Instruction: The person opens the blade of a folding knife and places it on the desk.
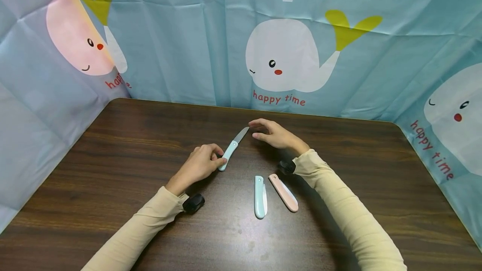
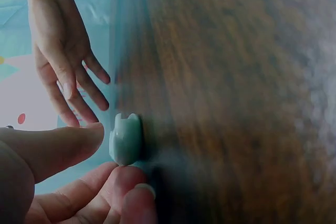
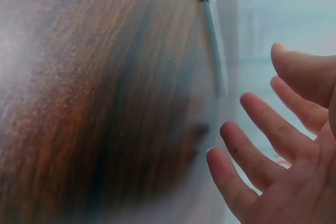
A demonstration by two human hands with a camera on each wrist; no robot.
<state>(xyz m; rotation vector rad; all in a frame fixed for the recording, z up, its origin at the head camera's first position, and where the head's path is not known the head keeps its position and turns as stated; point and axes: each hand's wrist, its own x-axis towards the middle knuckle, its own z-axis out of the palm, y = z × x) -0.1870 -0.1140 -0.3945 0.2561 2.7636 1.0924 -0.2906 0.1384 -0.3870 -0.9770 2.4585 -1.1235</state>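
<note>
An unfolded folding knife [image 1: 230, 149] with a mint-green handle lies slanted on the table, its blade pointing away to the upper right. At the butt of its handle, my left hand [image 1: 203, 160] pinches with thumb and fingers; in the left wrist view the handle end [image 2: 127, 140] sits between them. Just right of the blade tip hovers my right hand [image 1: 276, 134], its fingers spread loosely and holding nothing. The right wrist view shows the blade [image 3: 216, 51] apart from those fingers. Nearer me lie a mint-green folding knife [image 1: 259, 198] and a pink folding knife [image 1: 284, 193], both folded.
The dark wood-grain table [image 1: 113, 170] ends at a light blue curtain [image 1: 169, 53] printed with whales, which hangs along the back and both sides. Each wrist wears a black device [image 1: 193, 203] below the cuff.
</note>
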